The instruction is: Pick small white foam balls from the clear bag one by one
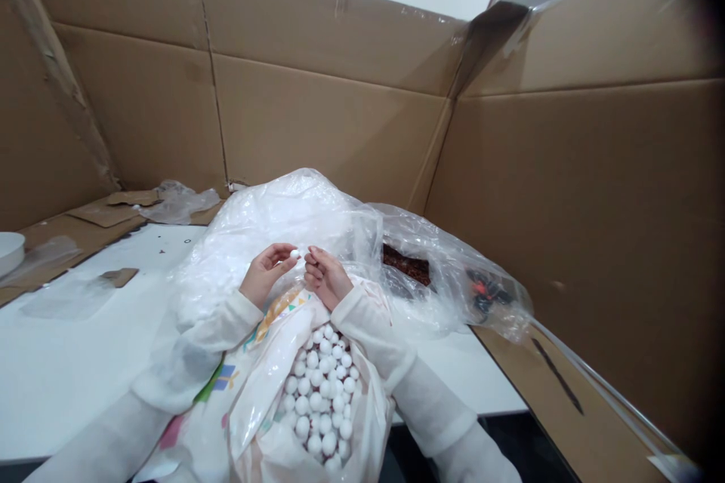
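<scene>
in the head view, there it was: the left hand (266,273) had a small white round ball (294,253) pinched between thumb and fingertips, right at the centre of the clock! just across at three o'clock, the right hand (328,277) had its fingertips drawn tightly together; whether they gripped anything, you couldn't tell. down at six, a pale, thin plastic bag with colourful prints (257,400) gaped open, loaded with white round balls (322,385). up at twelve bulged a large, clear plastic bag with white contents (288,200). over at three, beyond the right hand, clear crumpled plastic (453,264) lay around a dark brown textured piece (406,266). way out at nine stood a white round container (10,252).
</scene>
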`<state>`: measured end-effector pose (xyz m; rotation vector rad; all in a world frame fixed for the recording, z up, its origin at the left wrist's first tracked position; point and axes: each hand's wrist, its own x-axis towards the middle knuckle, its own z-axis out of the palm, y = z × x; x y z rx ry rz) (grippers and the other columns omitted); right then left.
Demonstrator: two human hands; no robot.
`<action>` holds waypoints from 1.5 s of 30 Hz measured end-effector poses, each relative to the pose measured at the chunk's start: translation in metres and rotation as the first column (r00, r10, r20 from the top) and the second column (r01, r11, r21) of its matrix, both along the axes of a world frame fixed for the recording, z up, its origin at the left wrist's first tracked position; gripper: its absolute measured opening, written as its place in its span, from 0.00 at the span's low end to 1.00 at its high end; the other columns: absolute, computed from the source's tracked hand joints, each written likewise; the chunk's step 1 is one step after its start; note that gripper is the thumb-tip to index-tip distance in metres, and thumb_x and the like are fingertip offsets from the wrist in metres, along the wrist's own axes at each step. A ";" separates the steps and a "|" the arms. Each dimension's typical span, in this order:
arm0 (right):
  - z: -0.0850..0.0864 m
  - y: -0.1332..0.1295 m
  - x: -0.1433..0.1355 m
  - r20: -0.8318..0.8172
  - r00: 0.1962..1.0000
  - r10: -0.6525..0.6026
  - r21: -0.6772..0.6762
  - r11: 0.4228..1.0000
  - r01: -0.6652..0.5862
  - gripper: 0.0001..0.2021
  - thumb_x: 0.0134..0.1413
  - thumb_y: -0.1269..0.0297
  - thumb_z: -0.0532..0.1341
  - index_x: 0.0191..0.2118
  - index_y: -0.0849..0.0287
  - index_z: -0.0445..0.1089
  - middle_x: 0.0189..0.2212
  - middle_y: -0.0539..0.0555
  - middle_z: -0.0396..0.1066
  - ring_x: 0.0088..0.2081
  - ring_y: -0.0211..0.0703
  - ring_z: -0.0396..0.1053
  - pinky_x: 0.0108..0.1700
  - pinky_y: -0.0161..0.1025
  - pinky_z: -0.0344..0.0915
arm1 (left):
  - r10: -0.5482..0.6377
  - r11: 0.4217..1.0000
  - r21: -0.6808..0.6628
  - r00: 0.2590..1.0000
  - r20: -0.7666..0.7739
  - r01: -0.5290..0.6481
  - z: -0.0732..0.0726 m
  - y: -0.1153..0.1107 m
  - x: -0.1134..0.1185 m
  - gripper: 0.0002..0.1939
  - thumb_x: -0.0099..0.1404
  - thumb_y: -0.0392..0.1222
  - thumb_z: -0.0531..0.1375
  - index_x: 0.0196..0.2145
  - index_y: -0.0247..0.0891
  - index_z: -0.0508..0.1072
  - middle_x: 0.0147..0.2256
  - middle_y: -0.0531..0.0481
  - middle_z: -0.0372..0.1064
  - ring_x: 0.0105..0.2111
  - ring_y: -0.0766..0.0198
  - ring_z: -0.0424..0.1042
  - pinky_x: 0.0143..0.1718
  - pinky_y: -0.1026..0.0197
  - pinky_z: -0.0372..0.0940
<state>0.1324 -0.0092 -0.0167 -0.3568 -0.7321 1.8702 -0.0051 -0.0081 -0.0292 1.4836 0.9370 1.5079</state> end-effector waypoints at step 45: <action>-0.001 -0.003 0.000 0.189 0.982 -0.027 0.068 0.998 0.014 0.17 0.40 0.58 0.64 0.18 0.61 0.56 0.11 0.40 0.47 0.13 0.24 0.36 0.12 0.27 0.35 | 0.296 0.915 0.375 0.877 -0.378 -0.147 0.011 -0.018 0.003 0.07 0.55 0.43 0.59 0.32 0.40 0.72 0.31 0.50 0.69 0.31 0.62 0.65 0.34 0.60 0.62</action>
